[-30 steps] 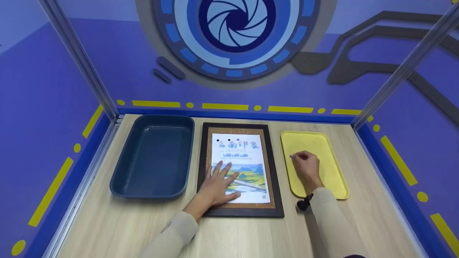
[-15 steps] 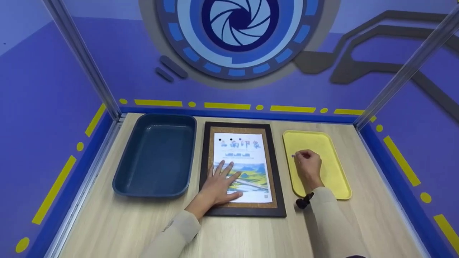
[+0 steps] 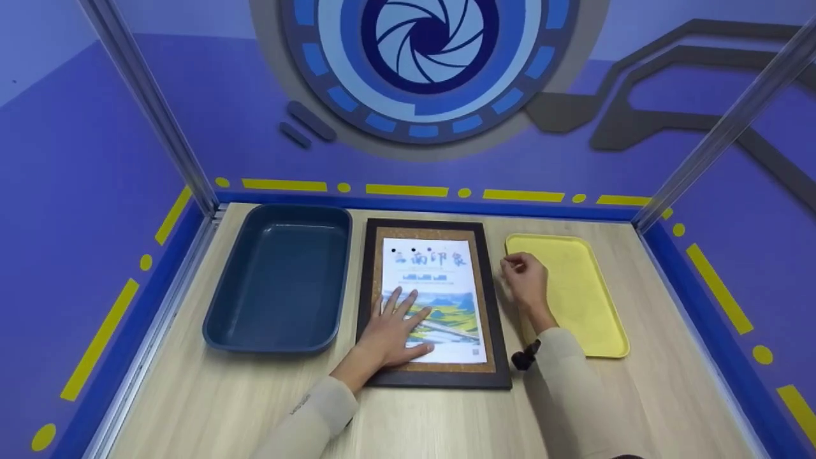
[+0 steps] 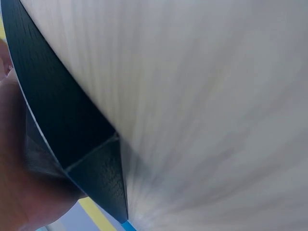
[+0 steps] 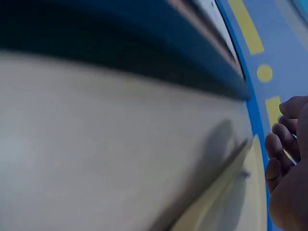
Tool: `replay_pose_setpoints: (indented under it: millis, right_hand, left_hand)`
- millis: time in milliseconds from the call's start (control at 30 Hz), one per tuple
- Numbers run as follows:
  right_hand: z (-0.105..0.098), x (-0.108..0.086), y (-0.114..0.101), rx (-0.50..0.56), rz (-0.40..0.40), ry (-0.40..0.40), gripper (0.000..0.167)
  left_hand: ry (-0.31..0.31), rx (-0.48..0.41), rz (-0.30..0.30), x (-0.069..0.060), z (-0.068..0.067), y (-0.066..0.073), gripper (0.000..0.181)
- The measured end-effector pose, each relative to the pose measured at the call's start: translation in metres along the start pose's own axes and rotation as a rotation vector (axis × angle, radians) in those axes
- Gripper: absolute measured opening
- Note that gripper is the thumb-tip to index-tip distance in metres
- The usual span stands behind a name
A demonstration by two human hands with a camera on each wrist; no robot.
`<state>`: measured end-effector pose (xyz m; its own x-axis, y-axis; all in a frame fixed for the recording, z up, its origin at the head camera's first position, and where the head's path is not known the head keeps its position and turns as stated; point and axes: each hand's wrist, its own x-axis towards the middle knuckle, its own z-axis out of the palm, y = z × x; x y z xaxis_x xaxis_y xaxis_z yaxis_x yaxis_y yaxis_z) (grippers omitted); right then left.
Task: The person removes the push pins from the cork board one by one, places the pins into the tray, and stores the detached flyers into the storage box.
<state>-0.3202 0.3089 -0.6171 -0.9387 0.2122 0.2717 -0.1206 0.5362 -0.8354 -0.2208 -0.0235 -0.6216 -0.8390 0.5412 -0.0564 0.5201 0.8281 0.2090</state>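
My left hand (image 3: pixel 389 335) rests flat with spread fingers on a printed sheet (image 3: pixel 440 264) on a dark-framed cork board (image 3: pixel 500 331). Along the sheet's top edge sit a black pin-like dot (image 3: pixel 393 250), another black one (image 3: pixel 413 250) and a purple one (image 3: pixel 429 249). My right hand (image 3: pixel 528 280) hovers over the left edge of the yellow tray (image 3: pixel 590 299), its fingers curled and thumb near the index fingertip. Whether it pinches something small is too small to tell. A small purple object (image 5: pixel 246 174) lies in the tray in the right wrist view.
A deep dark blue tray (image 3: pixel 274 293) stands left of the board on the light wooden table (image 3: pixel 433 421). Blue and purple panels (image 3: pixel 255 140) enclose the table at the back and both sides. A small black thing (image 3: pixel 525 356) hangs at my right cuff.
My right hand has moved left and slightly away from me, from inside the yellow tray to its left edge. My left hand stays on the sheet.
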Motion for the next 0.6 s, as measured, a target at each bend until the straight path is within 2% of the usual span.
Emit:
replay_pose_setpoints:
  millis: [167,300,433,600]
  right_hand:
    - [0.03,0.005,-0.027,0.043,-0.093,-0.01,0.01]
    - [0.055,0.007,-0.041,0.059,-0.122,-0.056,0.011]
    - [0.077,0.005,-0.047,0.044,-0.145,-0.114,0.012]
    - [0.095,0.007,-0.047,0.03,-0.189,-0.142,0.011]
  left_hand:
    - [-0.002,-0.01,-0.004,-0.001,0.0,0.0,0.082]
    - [-0.01,-0.013,-0.01,-0.002,-0.002,0.001,0.081]
    - [-0.013,-0.016,-0.013,-0.003,-0.002,0.002,0.081]
    - [-0.016,-0.011,-0.016,0.001,0.001,0.003,0.081]
